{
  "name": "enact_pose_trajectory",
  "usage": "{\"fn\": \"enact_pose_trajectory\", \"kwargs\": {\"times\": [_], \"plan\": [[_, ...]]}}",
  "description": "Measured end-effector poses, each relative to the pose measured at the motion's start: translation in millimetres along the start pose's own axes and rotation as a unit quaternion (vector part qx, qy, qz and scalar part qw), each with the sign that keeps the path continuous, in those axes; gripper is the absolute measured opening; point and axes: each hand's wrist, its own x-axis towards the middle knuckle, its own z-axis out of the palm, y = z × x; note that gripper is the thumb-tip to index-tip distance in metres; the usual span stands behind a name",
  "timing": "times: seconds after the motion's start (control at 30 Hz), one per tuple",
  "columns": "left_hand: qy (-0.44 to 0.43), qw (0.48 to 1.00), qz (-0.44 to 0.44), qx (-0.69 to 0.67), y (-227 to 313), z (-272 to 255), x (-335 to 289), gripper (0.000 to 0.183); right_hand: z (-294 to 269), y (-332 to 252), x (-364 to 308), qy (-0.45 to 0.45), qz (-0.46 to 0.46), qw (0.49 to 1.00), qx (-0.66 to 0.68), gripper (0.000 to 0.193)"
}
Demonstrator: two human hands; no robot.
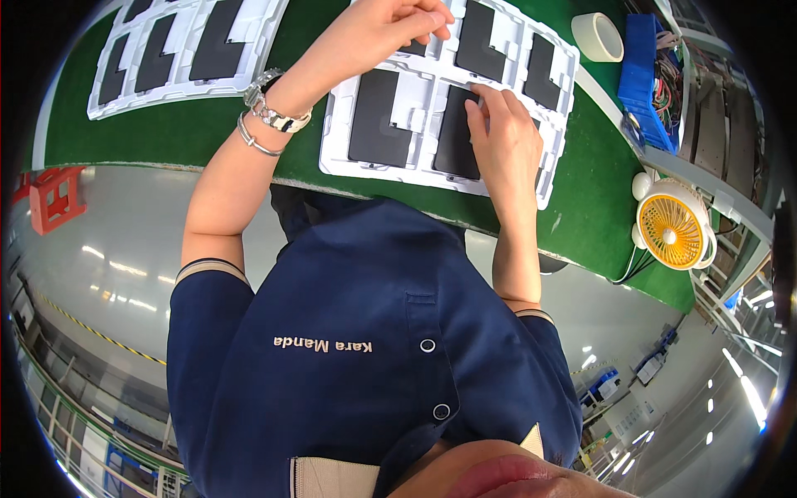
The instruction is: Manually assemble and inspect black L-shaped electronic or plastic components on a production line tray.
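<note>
My left hand (404, 23) hovers at the top edge over the far side of a white moulded tray (328, 158). Its fingers are bent and drawn together; whether anything small is between them I cannot make out. My right hand (508, 141) lies over the tray's near row, fingers apart, touching a flat black L-shaped piece (452, 137) and partly covering it. To its left sits another black piece (378, 124) in its own pocket. Beyond are further black pieces, one at the far middle (481, 41) and one at the right (541, 75).
A second white tray (178, 93) with several black pieces lies at the left on the green tabletop (332, 187). On the right are a tape roll (598, 37), a blue bin (639, 79) with wires and a small yellow-and-white fan (674, 232). A red stool (58, 199) stands on the floor.
</note>
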Motion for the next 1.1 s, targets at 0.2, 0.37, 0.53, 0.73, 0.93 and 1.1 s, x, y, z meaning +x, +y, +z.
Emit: {"fn": "enact_pose_trajectory", "kwargs": {"times": [0.2, 0.37, 0.53, 0.73, 0.93, 1.1], "plan": [[0.036, 0.98, -0.133, 0.141, -5, 23, -2, 0.032, -15, 16, 19, -0.136, 0.085, 0.963, 0.216, 0.021], [-0.134, 0.936, -0.176, 0.275, 18, 39, -4, 0.034, -33, 15, 36, -0.056, 0.099, 0.875, 0.471, 0.015], [0.037, 0.967, -0.066, 0.243, 5, 46, -8, 0.042, -15, 8, 37, 0.033, 0.113, 0.829, 0.547, 0.018], [0.091, 0.982, -0.11, 0.12, 1, 36, -5, 0.038, 0, 2, 21, -0.029, 0.063, 0.86, 0.506, 0.017], [0.103, 0.977, -0.16, 0.095, 4, 38, -7, 0.036, -6, -6, 19, -0.045, 0.081, 0.849, 0.52, 0.017], [0.089, 0.974, -0.182, 0.104, 8, 43, -7, 0.035, 3, -3, 14, -0.037, 0.075, 0.863, 0.498, 0.016]]}}
